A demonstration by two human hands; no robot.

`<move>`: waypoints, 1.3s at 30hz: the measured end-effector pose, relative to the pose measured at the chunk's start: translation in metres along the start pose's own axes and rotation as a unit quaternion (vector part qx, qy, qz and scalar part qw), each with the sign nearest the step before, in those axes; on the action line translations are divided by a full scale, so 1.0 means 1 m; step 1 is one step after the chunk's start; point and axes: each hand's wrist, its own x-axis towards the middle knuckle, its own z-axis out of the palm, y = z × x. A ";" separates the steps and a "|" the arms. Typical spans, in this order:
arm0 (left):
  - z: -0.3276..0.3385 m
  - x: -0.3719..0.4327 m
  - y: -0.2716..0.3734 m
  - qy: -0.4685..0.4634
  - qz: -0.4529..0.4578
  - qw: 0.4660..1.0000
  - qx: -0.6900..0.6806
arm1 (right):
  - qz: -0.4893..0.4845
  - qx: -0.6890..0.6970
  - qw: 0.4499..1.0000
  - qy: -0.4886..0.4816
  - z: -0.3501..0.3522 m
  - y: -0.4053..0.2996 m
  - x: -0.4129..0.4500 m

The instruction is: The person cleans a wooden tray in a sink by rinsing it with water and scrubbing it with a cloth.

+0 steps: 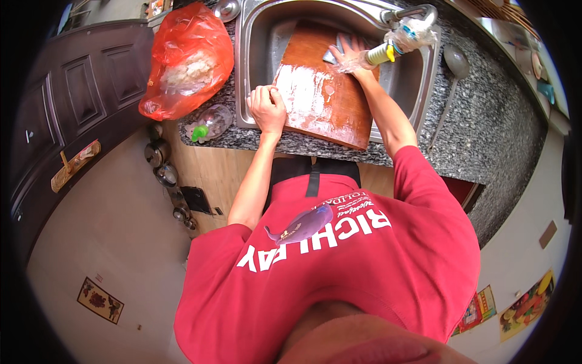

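A wet wooden board lies tilted across the stainless steel sink, its near end over the sink's front rim. My left hand is curled over the board's left edge. Near the far right corner of the board, my right hand lies with fingers spread and presses a grey-blue cloth or pad against the wood. The faucet, wrapped in clear plastic with a ribbed spout hose, hangs over my right wrist and hides part of it.
Left of the sink are a red plastic bag with whitish contents, a clear bottle with a green cap and a metal lid. A long-handled metal ladle lies on the granite counter at right.
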 end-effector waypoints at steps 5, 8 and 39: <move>0.012 0.002 -0.003 -0.009 -0.004 1.000 -0.009 | 0.011 -0.120 0.992 -0.027 -0.030 0.006 -0.076; 0.018 0.004 -0.004 0.009 0.010 1.000 -0.021 | -0.037 -0.078 0.995 -0.054 -0.045 -0.036 -0.115; 0.016 -0.001 0.003 -0.043 0.065 0.997 -0.018 | -0.159 -0.061 0.983 0.063 -0.037 -0.022 -0.168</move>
